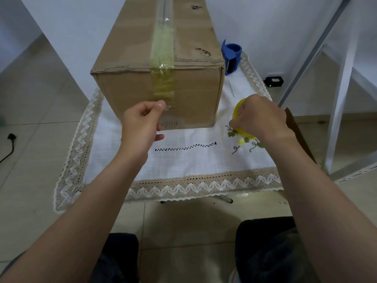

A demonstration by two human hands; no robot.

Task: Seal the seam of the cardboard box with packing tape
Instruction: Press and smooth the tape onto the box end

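A brown cardboard box [130,58] stands on a white lace-edged tablecloth [183,160]. A yellowish strip of packing tape [164,58] runs along its top seam and down the front face. My left hand [140,123] hovers just in front of the box's lower front, its thumb near the tape's lower end and its fingers curled with nothing visibly in them. My right hand [259,117] is to the right of the box and grips a yellow tape roll [239,119], which rests on or just above the cloth. Whether a strand of tape stretches between the hands cannot be told.
A blue tape dispenser [231,56] stands behind the box's right corner. A brown cardboard piece [299,133] leans at the table's right edge. A white metal frame [336,99] rises at the right. A small black device [274,81] and a black cable [9,146] lie on the tiled floor.
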